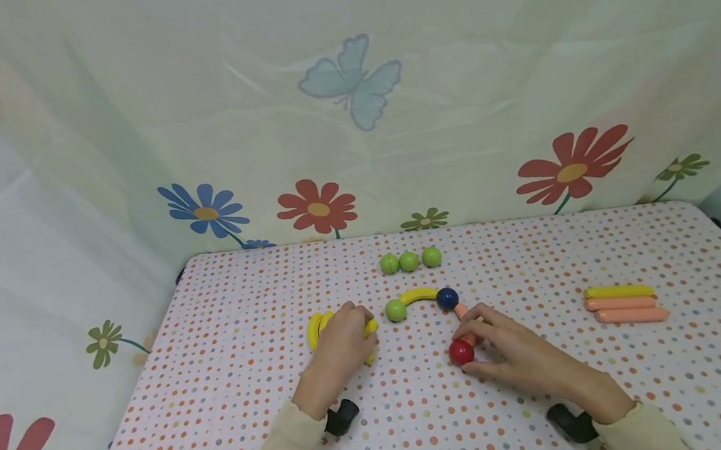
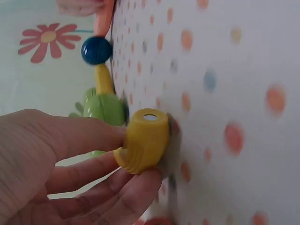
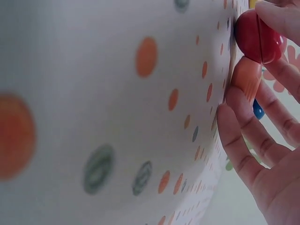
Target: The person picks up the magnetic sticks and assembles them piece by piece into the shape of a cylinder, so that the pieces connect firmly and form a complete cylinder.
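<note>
My left hand [image 1: 343, 341] pinches a yellow curved magnetic stick [image 2: 147, 138] between thumb and fingers; its round metal tip faces the left wrist camera. Other yellow curved sticks [image 1: 314, 329] lie partly hidden under and beside that hand. At centre right, my right hand [image 1: 509, 351] holds a red ball [image 1: 461, 352] between thumb and fingers, while its other fingers touch the orange stick [image 3: 247, 77] that meets the ball. From that stick's far end a chain runs leftward through a dark blue ball [image 1: 447, 298] and a yellow curved stick [image 1: 419, 295] to a green ball [image 1: 396, 310].
Three green balls [image 1: 409, 261] stand in a row behind the chain. On the right lie straight sticks, a yellow one [image 1: 619, 292] and two orange ones [image 1: 632, 315]. The dotted tablecloth [image 1: 220, 380] reaches back to a curtain printed with flowers [image 1: 317, 209].
</note>
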The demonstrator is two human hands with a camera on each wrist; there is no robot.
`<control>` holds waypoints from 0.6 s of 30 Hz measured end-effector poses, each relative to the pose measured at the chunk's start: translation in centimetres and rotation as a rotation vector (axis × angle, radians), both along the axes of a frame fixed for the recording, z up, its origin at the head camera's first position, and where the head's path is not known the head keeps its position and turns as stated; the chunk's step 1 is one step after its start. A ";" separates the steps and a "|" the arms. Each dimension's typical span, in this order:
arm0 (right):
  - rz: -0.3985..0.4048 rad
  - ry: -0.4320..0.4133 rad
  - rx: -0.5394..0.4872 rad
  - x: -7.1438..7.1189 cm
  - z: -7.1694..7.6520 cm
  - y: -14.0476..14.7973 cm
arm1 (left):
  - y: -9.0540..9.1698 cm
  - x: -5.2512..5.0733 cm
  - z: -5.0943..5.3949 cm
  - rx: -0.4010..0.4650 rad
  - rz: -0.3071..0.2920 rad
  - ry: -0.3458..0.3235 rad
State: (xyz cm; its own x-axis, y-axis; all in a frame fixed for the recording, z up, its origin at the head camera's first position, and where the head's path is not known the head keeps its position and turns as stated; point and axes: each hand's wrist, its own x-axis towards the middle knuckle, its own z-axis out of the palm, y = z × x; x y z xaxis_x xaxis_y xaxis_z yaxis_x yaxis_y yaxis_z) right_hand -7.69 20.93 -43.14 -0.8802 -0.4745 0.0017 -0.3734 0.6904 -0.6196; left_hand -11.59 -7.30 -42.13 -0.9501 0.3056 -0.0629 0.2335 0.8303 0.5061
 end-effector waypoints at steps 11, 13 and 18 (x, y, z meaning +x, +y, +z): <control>0.003 0.011 -0.028 0.2 -0.2 0.2 | 1.5 0.8 -0.6 0.135 0.007 0.014; 0.001 0.012 -0.030 0.3 -0.2 0.2 | 1.7 0.5 -0.7 0.149 0.012 0.007; 0.015 0.017 -0.050 0.3 -0.2 0.4 | 1.8 0.0 -0.8 0.146 0.017 0.024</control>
State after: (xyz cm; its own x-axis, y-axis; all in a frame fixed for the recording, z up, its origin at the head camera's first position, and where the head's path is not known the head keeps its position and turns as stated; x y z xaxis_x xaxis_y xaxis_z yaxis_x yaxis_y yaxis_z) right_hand -7.34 21.30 -43.30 -0.8725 -0.4869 0.0405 -0.3942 0.6527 -0.6470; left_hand -11.63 -5.54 -42.97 -0.9560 0.2935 0.0040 0.2335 0.7523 0.6161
